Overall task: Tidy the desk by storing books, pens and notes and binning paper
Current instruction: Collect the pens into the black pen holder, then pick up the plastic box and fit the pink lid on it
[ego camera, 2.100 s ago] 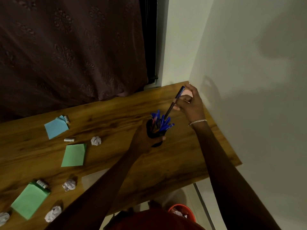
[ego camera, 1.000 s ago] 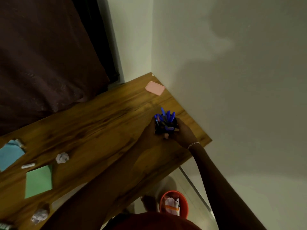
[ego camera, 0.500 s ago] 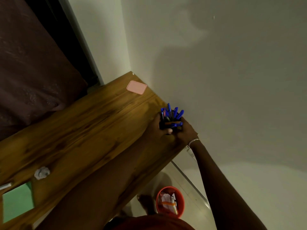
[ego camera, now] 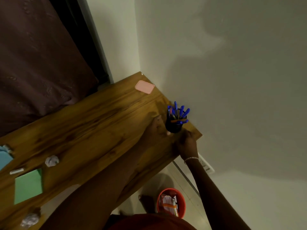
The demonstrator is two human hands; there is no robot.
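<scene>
A dark pen holder [ego camera: 173, 126] full of blue pens [ego camera: 180, 112] stands upright near the right end of the wooden desk [ego camera: 93, 123], close to the wall. My left hand [ego camera: 157, 126] lies just left of the holder, fingers loose, apart from it or barely touching. My right hand [ego camera: 186, 143] is below and right of the holder at the desk's edge, fingers relaxed, holding nothing. A green note pad [ego camera: 28, 185], a blue note [ego camera: 5, 157] and crumpled paper balls [ego camera: 51, 161] [ego camera: 29, 219] lie at the desk's left.
A pink pad [ego camera: 144, 87] lies at the far right corner by the wall. A small white stick [ego camera: 16, 171] lies by the green pad. An orange bin [ego camera: 171, 202] with paper in it stands on the floor below the desk's right end. A dark curtain hangs behind.
Both hands gripped the pen holder half a second ago; now they have let go and drawn back, and the holder stands alone near the wall. Earlier the right hand put a pen into it.
</scene>
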